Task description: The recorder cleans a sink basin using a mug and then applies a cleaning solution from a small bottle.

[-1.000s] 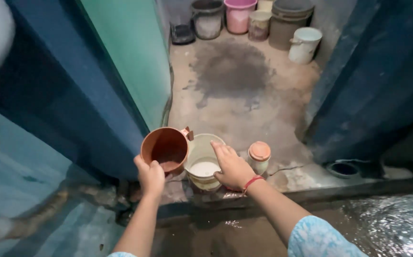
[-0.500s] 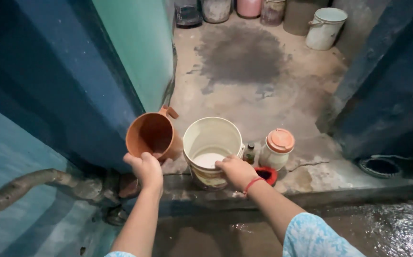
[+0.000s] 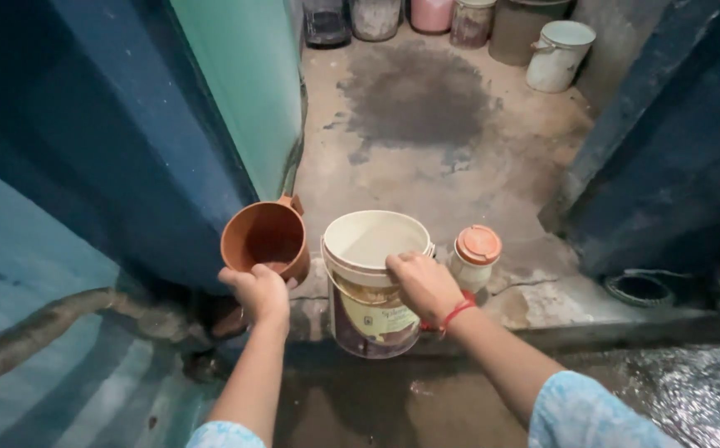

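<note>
Gripping the near rim of a cream plastic bucket with a printed label (image 3: pixel 372 286), the right hand (image 3: pixel 426 286) has its fingers curled over the edge and closed on it; a red thread band circles that wrist. The bucket hangs lifted at the front edge of a raised concrete step (image 3: pixel 542 307), its base out in front of the step's face and above the wet floor (image 3: pixel 426 406) below. Just left of the bucket, the left hand (image 3: pixel 258 292) is clamped around the lower part of a round terracotta-coloured plastic mug (image 3: pixel 265 239), which is tilted with its mouth towards the camera and its handle pointing away. Right of the bucket, on the step, stands a small pale jar with an orange lid (image 3: pixel 474 257). Farther back, a dark damp patch (image 3: pixel 414 95) marks the concrete, and a white lidded bucket (image 3: pixel 559 56) stands near the far right corner.
</note>
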